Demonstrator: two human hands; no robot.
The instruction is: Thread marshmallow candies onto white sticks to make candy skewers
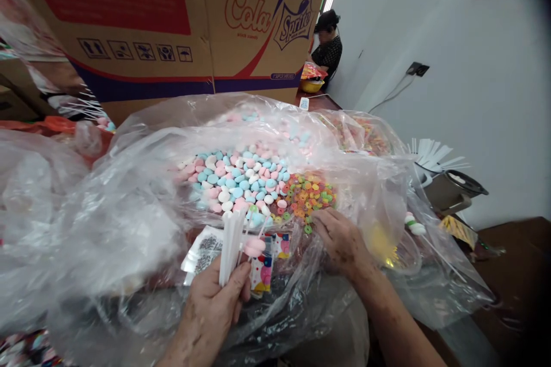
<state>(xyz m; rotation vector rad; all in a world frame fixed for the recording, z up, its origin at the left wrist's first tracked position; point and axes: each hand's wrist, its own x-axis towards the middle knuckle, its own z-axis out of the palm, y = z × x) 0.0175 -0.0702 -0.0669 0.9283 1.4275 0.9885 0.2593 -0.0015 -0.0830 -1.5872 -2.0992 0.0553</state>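
Note:
My left hand (pixel 219 292) is closed around a bundle of white lollipop sticks (pixel 231 243). Beside them, a pink candy piece (pixel 255 247) sits by the thumb and forefinger, with thin sticks near it. My right hand (pixel 340 236) reaches to the near edge of a pile of small ring candies (pixel 312 192) in orange, yellow and green. Its fingers are drawn together, and whatever they pinch is hidden. Left of the rings lies a heap of pink, blue and white oval candies (pixel 241 178) in an opened clear plastic bag (pixel 142 183).
Printed packets (pixel 261 273) lie under my left hand. A large cardboard box (pixel 206 28) stands behind the candy. To the right are a grey jug (pixel 456 189) and white paper-like strips (pixel 433 153). Another person (pixel 329 49) works at the back by a yellow bowl (pixel 312 86).

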